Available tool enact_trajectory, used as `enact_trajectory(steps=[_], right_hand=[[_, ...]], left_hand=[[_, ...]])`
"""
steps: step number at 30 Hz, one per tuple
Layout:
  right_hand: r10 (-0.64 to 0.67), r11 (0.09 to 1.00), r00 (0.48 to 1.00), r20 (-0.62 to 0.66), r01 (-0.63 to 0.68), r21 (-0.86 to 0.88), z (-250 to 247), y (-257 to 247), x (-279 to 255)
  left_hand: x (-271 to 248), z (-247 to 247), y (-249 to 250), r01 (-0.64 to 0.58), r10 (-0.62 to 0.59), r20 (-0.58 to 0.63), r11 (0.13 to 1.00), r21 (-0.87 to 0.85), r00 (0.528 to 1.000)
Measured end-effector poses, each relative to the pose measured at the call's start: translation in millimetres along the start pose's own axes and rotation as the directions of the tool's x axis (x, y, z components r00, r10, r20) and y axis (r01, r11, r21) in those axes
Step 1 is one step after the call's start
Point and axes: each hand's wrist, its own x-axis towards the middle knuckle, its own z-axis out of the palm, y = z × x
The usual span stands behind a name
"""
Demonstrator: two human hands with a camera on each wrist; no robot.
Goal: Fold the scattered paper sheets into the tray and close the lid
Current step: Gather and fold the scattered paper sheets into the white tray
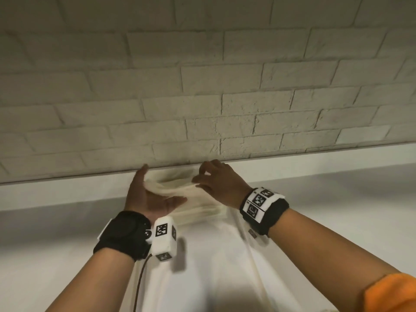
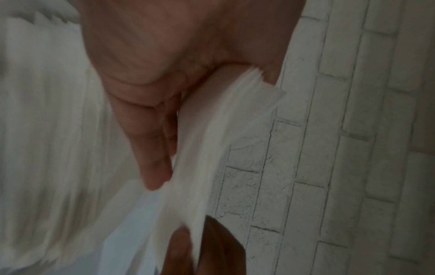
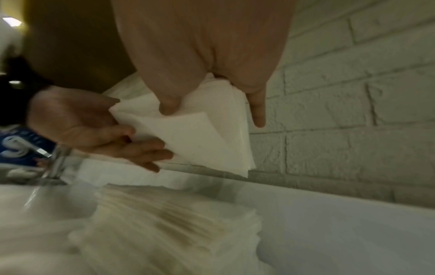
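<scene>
Paper sheets [image 1: 173,188]: a thin bundle held in the air between both hands, above a stack [image 1: 202,209] of similar sheets lying on the white counter [image 1: 67,221] near the brick wall [image 1: 202,86]. Motion blur softens the edges in the head view.

Left hand [image 1: 148,194]: palm up beneath the bundle, thumb on the near side. In the right wrist view its fingers [image 3: 141,148] lie under the sheets with the thumb on top, so it clamps the bundle's left end.

Right hand [image 1: 218,181]: palm down at the bundle's right end. In the right wrist view the thumb and a finger pinch the sheets [image 3: 200,134] at their upper edge; another finger points straight down beside them, apart from the paper.

In the left wrist view the sheets [image 2: 212,130] fan out from the left palm [image 2: 164,65] toward the right fingertips [image 2: 188,247].

Stack [image 3: 164,223] sits directly beneath, blurred, its layered edges visible. A blue item [image 3: 21,147] shows at far left of the right wrist view, too blurred to identify.
</scene>
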Motion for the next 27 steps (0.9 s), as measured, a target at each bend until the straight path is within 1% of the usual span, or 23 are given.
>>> enact_trajectory(steps=[1,2,3,4,5,6,7,8,9,10,12,13,15,17,19,20,22,25,26,27], right_hand=[[-0.051,0.998,0.999,0.001,0.051,-0.035,-4,-2,-7],[-0.035,0.999,0.999,0.01,0.035,-0.01,-12,-5,-15],[0.045,0.994,0.998,0.032,-0.048,0.094,-20,-4,-26],[0.188,0.937,0.976,0.109,-0.212,0.277,-35,-5,-38],[0.337,0.762,0.915,0.223,-0.404,0.506,-50,-6,-52],[0.437,0.472,0.837,0.329,-0.525,0.708,-65,-8,-65],[0.501,0.147,0.764,0.408,-0.539,0.829,-75,-5,-79],[0.527,-0.135,0.705,0.474,-0.482,0.866,-85,-3,-93],[0.52,-0.313,0.678,0.52,-0.415,0.854,-91,1,-108],[0.487,-0.382,0.695,0.529,-0.375,0.845,-98,3,-122],[0.45,-0.356,0.749,0.487,-0.35,0.867,-112,2,-151],[0.473,-0.352,0.747,0.468,-0.326,0.877,-119,3,-166],[0.542,-0.365,0.731,0.414,-0.239,0.9,-136,8,-201],[0.592,-0.355,0.73,0.341,-0.145,0.924,-157,16,-238],[0.631,-0.318,0.719,0.291,-0.103,0.943,-175,23,-280],[0.643,-0.309,0.715,0.274,-0.086,0.947,-182,27,-302],[0.655,-0.326,0.708,0.265,-0.052,0.944,-192,37,-347],[0.679,-0.393,0.678,0.28,0.014,0.92,-200,52,-415],[0.689,-0.406,0.671,0.275,0.043,0.913,-203,58,-436],[0.707,-0.4,0.656,0.264,0.063,0.914,-208,62,-456]], left_hand=[[-3,3,-2,-0.03,0.03,-0.018,0.999,0.015,0.999],[-6,5,-4,-0.059,0.059,-0.015,0.998,0.027,0.998],[-8,5,-6,-0.082,0.082,0.006,0.996,0.038,0.997],[-11,6,-10,-0.103,0.1,0.051,0.993,0.066,0.994],[-16,9,-13,-0.12,0.111,0.086,0.987,0.105,0.99],[-22,16,-19,-0.141,0.121,0.127,0.978,0.157,0.984],[-30,25,-25,-0.171,0.136,0.164,0.959,0.225,0.977],[-40,37,-35,-0.203,0.144,0.215,0.937,0.285,0.966],[-51,52,-45,-0.239,0.151,0.269,0.912,0.332,0.951],[-61,65,-57,-0.27,0.155,0.317,0.893,0.36,0.936],[-78,90,-82,-0.336,0.172,0.373,0.835,0.436,0.911],[-85,100,-94,-0.372,0.184,0.394,0.797,0.476,0.9],[-101,120,-119,-0.427,0.191,0.444,0.736,0.525,0.875],[-117,142,-145,-0.47,0.182,0.502,0.7,0.538,0.846],[-133,165,-174,-0.506,0.159,0.561,0.671,0.542,0.812],[-142,178,-190,-0.534,0.146,0.6,0.649,0.542,0.787],[-157,205,-226,-0.592,0.094,0.684,0.594,0.544,0.723],[-175,239,-288,-0.668,-0.005,0.782,0.517,0.535,0.623],[-177,248,-310,-0.688,-0.012,0.793,0.49,0.536,0.609],[-178,255,-331,-0.703,0.005,0.789,0.458,0.544,0.614]])
